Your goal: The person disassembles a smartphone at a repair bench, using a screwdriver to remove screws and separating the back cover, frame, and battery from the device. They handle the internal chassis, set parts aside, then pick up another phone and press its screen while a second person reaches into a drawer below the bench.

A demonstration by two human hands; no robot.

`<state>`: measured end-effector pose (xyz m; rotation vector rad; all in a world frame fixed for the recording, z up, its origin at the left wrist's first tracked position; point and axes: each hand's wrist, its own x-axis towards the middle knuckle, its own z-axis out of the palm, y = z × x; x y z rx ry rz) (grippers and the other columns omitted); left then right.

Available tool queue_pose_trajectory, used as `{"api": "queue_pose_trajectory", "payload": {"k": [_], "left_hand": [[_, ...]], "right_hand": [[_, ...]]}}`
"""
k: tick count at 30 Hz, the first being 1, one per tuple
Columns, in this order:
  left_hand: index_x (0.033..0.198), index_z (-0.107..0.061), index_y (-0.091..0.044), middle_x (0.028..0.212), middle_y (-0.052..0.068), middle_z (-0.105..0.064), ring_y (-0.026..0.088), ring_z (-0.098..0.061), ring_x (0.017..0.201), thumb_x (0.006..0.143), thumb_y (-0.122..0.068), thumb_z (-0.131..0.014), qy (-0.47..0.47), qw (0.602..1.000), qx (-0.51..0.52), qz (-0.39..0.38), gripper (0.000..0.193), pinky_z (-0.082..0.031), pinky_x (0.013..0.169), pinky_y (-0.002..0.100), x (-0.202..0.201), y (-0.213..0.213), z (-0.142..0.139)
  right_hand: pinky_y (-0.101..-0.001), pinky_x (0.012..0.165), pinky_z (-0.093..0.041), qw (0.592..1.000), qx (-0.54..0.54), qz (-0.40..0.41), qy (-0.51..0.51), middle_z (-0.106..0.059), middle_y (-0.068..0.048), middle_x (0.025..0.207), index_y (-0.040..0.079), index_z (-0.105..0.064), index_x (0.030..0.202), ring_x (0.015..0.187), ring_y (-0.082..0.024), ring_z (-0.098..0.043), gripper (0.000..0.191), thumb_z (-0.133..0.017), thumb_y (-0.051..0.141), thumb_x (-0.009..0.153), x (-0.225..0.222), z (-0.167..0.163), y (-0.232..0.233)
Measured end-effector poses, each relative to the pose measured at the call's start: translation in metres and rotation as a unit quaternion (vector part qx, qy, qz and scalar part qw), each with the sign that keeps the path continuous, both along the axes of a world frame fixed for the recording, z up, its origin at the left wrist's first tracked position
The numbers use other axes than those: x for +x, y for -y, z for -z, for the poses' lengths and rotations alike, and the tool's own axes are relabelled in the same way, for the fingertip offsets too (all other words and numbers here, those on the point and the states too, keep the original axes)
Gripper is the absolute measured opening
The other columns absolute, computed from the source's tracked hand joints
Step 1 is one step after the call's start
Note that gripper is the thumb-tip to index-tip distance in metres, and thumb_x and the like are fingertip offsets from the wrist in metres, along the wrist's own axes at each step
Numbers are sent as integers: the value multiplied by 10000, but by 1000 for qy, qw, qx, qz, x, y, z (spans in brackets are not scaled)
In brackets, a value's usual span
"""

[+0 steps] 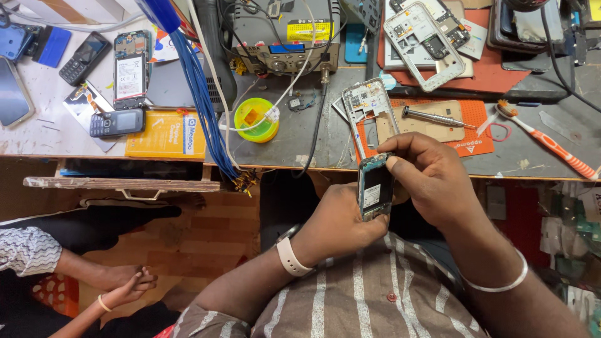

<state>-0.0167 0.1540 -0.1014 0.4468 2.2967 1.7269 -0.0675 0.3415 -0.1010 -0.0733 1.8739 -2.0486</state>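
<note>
I hold an opened phone body [375, 186], back side up with a dark battery area showing, just below the bench edge. My left hand [338, 222] grips it from the lower left; a pale watch is on that wrist. My right hand [432, 178] closes over its upper right corner, thumb pressed on the top edge. A white phone frame [369, 109] lies on the bench just above the phone. A metal screwdriver [435, 117] rests on an orange mat [476, 128] beside the frame.
The bench carries an orange toothbrush [551, 143], a yellow-green cup [256, 119], a grey power supply [285, 37], blue cable bundle [200, 100], several phones [116, 122] and a second frame [426, 44]. Another person's hands [122, 288] rest at lower left. A drawer [125, 183] stands open.
</note>
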Motion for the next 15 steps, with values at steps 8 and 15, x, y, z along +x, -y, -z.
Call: {"api": "queue_pose_trajectory", "payload": {"k": [8,15], "left_hand": [[895,-665,-14,771,129,-709,256,-726,692,808,-189,-683,-18,999,25,-15,197,-579,686,353,4,0,-6],[872,-643,-12,732,130,-688,260,-711,660,805,-186,-686,-15,1000,14,-12,191,-570,662,351,10,0,-8]], "right_hand": [[-280,718,-621,998,-57,-25,16,-688,-68,1024,-26,-628,1224,845,-107,-700,297,-621,15,930,7,-13,-7],[-246,648,-559,997,-69,-18,-2,-689,-63,970,-35,-638,1195,769,-94,-663,237,-658,28,968,10,0,-10]]}}
